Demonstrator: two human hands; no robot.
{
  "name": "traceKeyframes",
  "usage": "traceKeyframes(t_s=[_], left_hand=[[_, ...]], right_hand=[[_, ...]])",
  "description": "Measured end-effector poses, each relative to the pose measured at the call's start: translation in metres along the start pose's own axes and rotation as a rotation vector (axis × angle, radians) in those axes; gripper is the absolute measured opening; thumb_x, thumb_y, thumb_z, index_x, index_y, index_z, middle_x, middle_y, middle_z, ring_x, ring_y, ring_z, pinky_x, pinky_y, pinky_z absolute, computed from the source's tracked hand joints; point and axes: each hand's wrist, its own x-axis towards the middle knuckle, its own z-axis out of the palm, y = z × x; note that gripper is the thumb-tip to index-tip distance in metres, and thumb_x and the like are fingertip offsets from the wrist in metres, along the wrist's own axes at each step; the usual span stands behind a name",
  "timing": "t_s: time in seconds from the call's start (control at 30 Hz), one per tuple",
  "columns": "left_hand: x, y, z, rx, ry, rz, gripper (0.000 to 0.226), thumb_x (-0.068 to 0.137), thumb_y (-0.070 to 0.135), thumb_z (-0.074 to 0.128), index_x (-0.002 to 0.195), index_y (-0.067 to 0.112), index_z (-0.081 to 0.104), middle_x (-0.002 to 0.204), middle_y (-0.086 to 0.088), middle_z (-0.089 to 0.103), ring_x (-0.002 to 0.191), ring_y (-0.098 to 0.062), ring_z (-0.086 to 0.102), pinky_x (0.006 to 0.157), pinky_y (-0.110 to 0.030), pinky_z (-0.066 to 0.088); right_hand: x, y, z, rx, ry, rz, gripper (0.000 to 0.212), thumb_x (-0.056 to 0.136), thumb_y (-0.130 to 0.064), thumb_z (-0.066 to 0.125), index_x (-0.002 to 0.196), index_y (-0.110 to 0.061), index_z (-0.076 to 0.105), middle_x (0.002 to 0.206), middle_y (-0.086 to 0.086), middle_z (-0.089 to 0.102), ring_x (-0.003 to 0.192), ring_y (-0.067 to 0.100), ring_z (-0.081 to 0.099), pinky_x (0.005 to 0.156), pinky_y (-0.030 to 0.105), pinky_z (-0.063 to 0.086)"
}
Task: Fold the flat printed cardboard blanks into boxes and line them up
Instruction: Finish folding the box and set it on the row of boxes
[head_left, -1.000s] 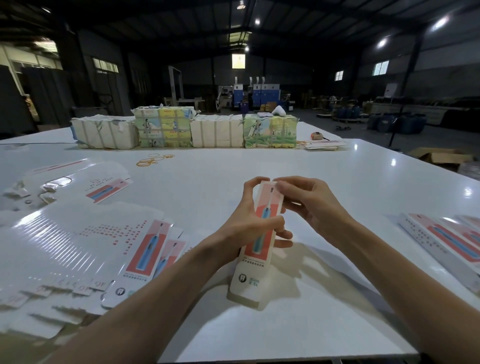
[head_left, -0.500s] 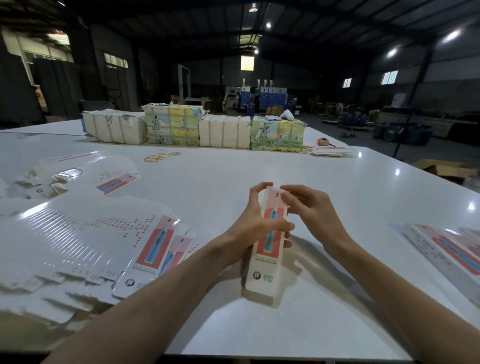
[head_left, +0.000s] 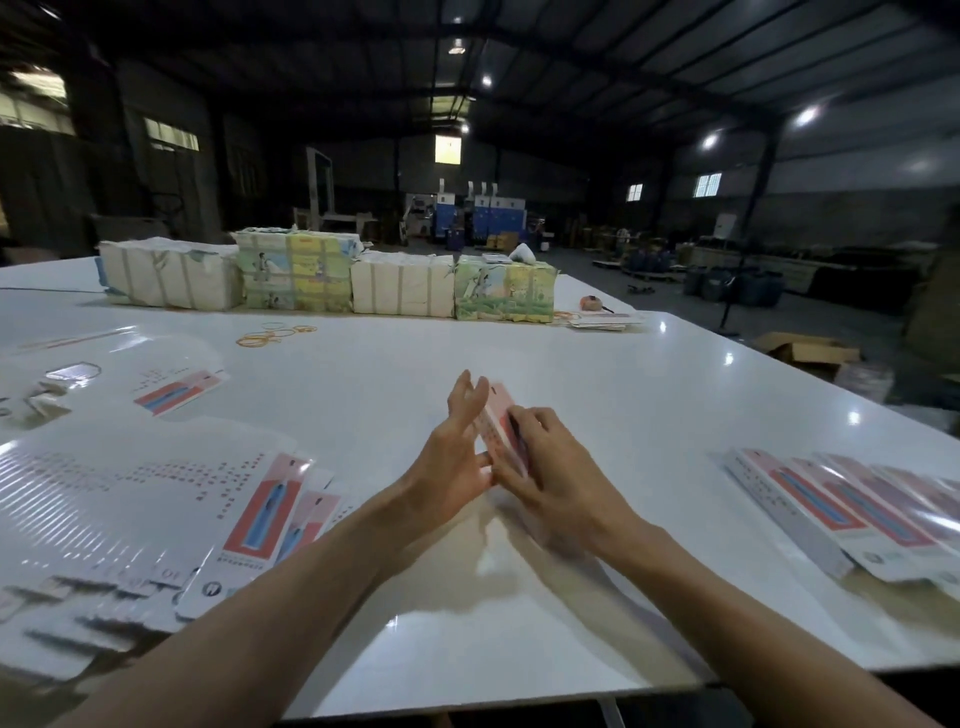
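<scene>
- A narrow pink-and-white box (head_left: 500, 426), blurred, is held tilted over the white tabletop (head_left: 415, 364), at the centre and close to the person.
- The left hand (head_left: 451, 457) lies flat against the box's left side, fingers straight.
- The right hand (head_left: 551, 470) grips it from the right, fingers curled over its face.
- Flat blanks (head_left: 156, 493) fan out on the left. One flap reads "OF"; the other print is too small to read.
- Folded boxes (head_left: 857, 512) lie side by side on the right.
- Rubber bands (head_left: 272, 335) and strapped bundles (head_left: 311, 275) sit towards the far edge.

Dim hall; table (head_left: 519, 358) glare; blurred edges.
</scene>
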Motion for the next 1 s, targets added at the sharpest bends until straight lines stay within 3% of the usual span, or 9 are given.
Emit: traceKeyframes(t_s=[0.07, 0.13, 0.27, 0.33, 0.47, 0.6, 0.8, 0.9, 1.0], left_hand=[[0.01, -0.012, -0.006, 0.143, -0.032, 0.042, 0.042, 0.093, 0.065, 0.051, 0.133, 0.054, 0.042, 0.157, 0.0, 0.048, 0.139, -0.033, 0.055, 0.081, -0.03, 0.062], [0.021, -0.019, -0.013, 0.253, -0.065, 0.052, 0.057, 0.091, 0.062, 0.058, 0.143, 0.045, 0.043, 0.146, -0.002, 0.059, 0.127, -0.029, 0.065, 0.099, -0.038, 0.059], [0.026, -0.028, -0.026, 0.469, -0.119, 0.139, 0.033, 0.093, 0.041, 0.073, 0.125, 0.032, 0.071, 0.12, -0.004, 0.074, 0.116, -0.017, 0.071, 0.098, -0.034, 0.06], [0.023, -0.03, -0.028, 0.595, -0.155, 0.185, 0.02, 0.098, 0.029, 0.072, 0.117, 0.033, 0.077, 0.114, 0.0, 0.075, 0.109, -0.012, 0.072, 0.091, -0.026, 0.059], [0.02, -0.033, -0.026, 0.784, -0.174, 0.249, 0.025, 0.101, 0.014, 0.067, 0.109, 0.034, 0.08, 0.107, 0.002, 0.077, 0.103, -0.011, 0.072, 0.088, -0.022, 0.055], [0.021, -0.036, -0.026, 0.835, -0.183, 0.239, 0.027, 0.101, 0.013, 0.064, 0.106, 0.034, 0.08, 0.103, 0.002, 0.077, 0.102, -0.012, 0.073, 0.093, -0.028, 0.054], [0.02, -0.034, -0.026, 0.93, -0.215, 0.249, 0.026, 0.102, 0.011, 0.063, 0.106, 0.03, 0.08, 0.102, 0.004, 0.079, 0.098, -0.01, 0.074, 0.087, -0.021, 0.052], [0.019, -0.032, -0.027, 0.97, -0.227, 0.256, 0.025, 0.103, 0.011, 0.061, 0.107, 0.028, 0.079, 0.099, 0.003, 0.078, 0.095, -0.012, 0.073, 0.083, -0.019, 0.05], [0.017, -0.033, -0.028, 0.957, -0.227, 0.259, 0.026, 0.102, 0.013, 0.061, 0.105, 0.031, 0.08, 0.099, 0.006, 0.078, 0.095, -0.008, 0.073, 0.083, -0.015, 0.051]], right_hand=[[-0.013, 0.013, -0.011, -0.109, 0.037, -0.002, 0.051, 0.105, -0.038, 0.059, 0.148, -0.018, 0.04, 0.138, -0.001, 0.048, 0.112, 0.017, 0.052, 0.093, 0.027, 0.048], [-0.025, 0.028, -0.028, -0.227, 0.051, 0.089, 0.053, 0.103, -0.037, 0.064, 0.147, -0.018, 0.04, 0.134, 0.0, 0.052, 0.102, 0.017, 0.051, 0.085, 0.025, 0.044], [-0.052, 0.067, -0.067, -0.394, 0.036, 0.309, 0.063, 0.1, -0.038, 0.067, 0.152, -0.025, 0.033, 0.131, 0.002, 0.054, 0.098, 0.018, 0.057, 0.077, 0.027, 0.046], [-0.069, 0.087, -0.083, -0.465, 0.015, 0.401, 0.057, 0.1, -0.035, 0.065, 0.149, -0.025, 0.037, 0.136, 0.001, 0.054, 0.106, 0.018, 0.057, 0.088, 0.033, 0.051], [-0.096, 0.116, -0.1, -0.637, -0.046, 0.493, 0.044, 0.107, -0.026, 0.044, 0.15, -0.018, 0.036, 0.146, 0.003, 0.046, 0.134, 0.021, 0.045, 0.117, 0.039, 0.038], [-0.111, 0.121, -0.117, -0.659, -0.028, 0.518, 0.047, 0.109, -0.028, 0.043, 0.155, -0.021, 0.035, 0.151, 0.002, 0.047, 0.135, 0.02, 0.05, 0.113, 0.038, 0.043], [-0.119, 0.12, -0.133, -0.697, -0.021, 0.555, 0.042, 0.11, -0.029, 0.044, 0.151, -0.019, 0.041, 0.15, 0.002, 0.05, 0.134, 0.019, 0.052, 0.115, 0.038, 0.041], [-0.097, 0.108, -0.127, -0.73, 0.021, 0.492, 0.041, 0.11, -0.032, 0.048, 0.148, -0.019, 0.046, 0.15, 0.003, 0.051, 0.135, 0.021, 0.052, 0.118, 0.038, 0.038], [-0.05, 0.082, -0.103, -0.646, 0.027, 0.36, 0.038, 0.108, -0.036, 0.052, 0.141, -0.017, 0.055, 0.142, 0.004, 0.059, 0.124, 0.023, 0.06, 0.109, 0.041, 0.047]])
